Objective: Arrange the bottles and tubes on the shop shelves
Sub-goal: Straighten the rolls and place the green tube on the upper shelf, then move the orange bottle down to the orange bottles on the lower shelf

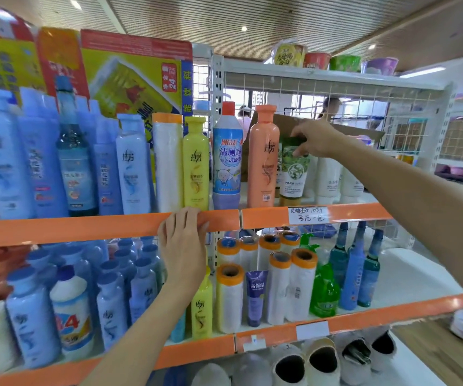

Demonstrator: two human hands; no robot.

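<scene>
Fingers of your left hand (183,240) lie nearly straight over the orange front edge of the upper shelf (85,228), pressing on it and holding nothing. Below that edge, on the lower shelf (350,320), you have six orange-capped white rolls (228,298) grouped around one purple tube (256,298); to their right stand one green pump bottle (323,288) and three tall blue-green bottles (354,270), while a crowd of blue-capped bottles fills the left side, too many and too overlapped to count. Above your left hand stands one yellow bottle (196,164), then to its right one blue-and-white cleaner bottle with a red cap (227,157) and one tall orange bottle (263,157). Just beside the orange bottle, on its right, your right hand (315,139) pinches the dark top end of the green-patterned tube (293,174) between thumb and curled fingers; the tube stands upright with its cap down on the upper shelf. Behind it are several white tubes (329,176), partly hidden by your arm. Farthest off, four bowl-shaped tubs (333,61) sit on top of the rack.
</scene>
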